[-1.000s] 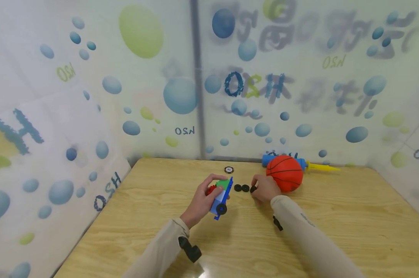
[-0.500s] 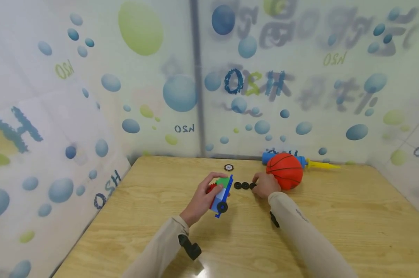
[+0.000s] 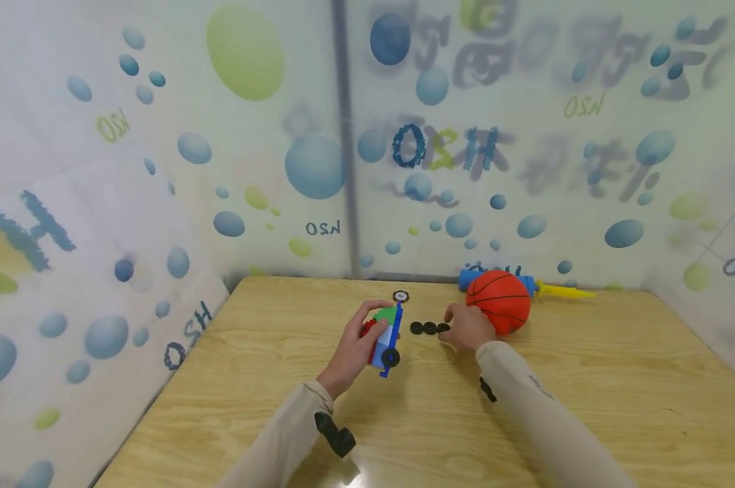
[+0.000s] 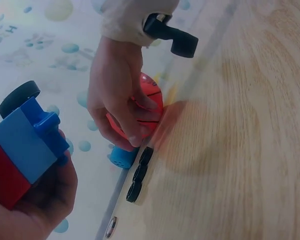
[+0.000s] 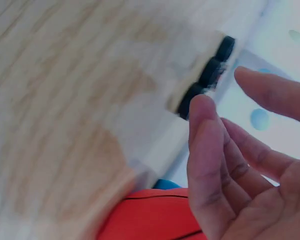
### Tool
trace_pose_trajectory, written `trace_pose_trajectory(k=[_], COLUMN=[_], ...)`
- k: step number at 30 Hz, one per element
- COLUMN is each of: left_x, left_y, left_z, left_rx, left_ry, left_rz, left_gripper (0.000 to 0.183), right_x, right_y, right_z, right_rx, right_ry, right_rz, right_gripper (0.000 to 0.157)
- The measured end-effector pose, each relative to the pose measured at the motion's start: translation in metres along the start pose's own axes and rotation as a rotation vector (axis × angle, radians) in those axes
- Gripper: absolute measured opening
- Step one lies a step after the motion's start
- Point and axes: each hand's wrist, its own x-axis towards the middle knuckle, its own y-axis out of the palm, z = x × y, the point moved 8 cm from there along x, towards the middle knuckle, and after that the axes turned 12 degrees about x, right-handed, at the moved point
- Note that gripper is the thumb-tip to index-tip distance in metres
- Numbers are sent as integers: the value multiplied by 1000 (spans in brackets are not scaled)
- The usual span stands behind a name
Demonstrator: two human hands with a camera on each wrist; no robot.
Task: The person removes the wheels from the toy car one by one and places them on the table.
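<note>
My left hand [image 3: 352, 346] grips a toy car [image 3: 387, 342] made of blue, red and green blocks. It is raised off the table, with a black wheel [image 3: 390, 358] on its near end. Three black toy wheels [image 3: 430, 328] form a row on the table to the right of the car. At the row's right end is my right hand [image 3: 470, 328], its thumb and forefinger apart. Nothing shows between those fingers in the right wrist view, where the nearest wheel [image 5: 191, 101] lies just beyond a fingertip. Whether they touch, I cannot tell.
A red toy basketball [image 3: 499, 303] sits right behind my right hand. Behind it lies a blue tube with a yellow pointed end [image 3: 564, 291]. A round chip [image 3: 401, 297] lies near the table's back edge. Patterned walls [image 3: 257, 203] enclose the wooden table [image 3: 404, 434].
The third black wheel, earlier at my right fingers, now lies in line with the other two. My right fingers have parted from it. The toy car has shifted slightly up and left.
</note>
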Motion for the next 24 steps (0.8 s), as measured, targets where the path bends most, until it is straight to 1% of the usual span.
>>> trace_pose_trajectory(k=[2,4,6,10,11,13,15,16,21,24], left_x=[0,0,0,-1,-1,-1,-1,-1,1,3], left_y=[0,1,1,2,3,4,4,5,8,10], left_z=[0,-1,-1,-5,-6,-7,-7,-7,-6,-9], left_rx=[6,5,8,-1,-1,-11,-20,-27,-24,1], left_ry=[2,2,6,30,38,44,35,29,10,15], left_rz=[3,15,24,43,45,46,43,43,48,55], left_gripper=[35,35,34,36,37,38,37,36,36,38], right_x=[-4,-7,-11,-23,-26,-31,-35,-37,-48,-56], right_y=[-3,-9,-17,-38,-41,-45,-43,-41,-24,-15], right_z=[4,8,12,17,18,20,23,25,39,49], right_rx=[5,32,88,246,290,365,423,452,543,567], right_ry=[-31,-71,-113,-204,-223,-265,-293,-304,-370,-415], right_rz=[-4,-40,-112,-317,-349,-363,-318,-273,3,123], right_gripper=[35,32,28,18,17,14,13,13,20,23])
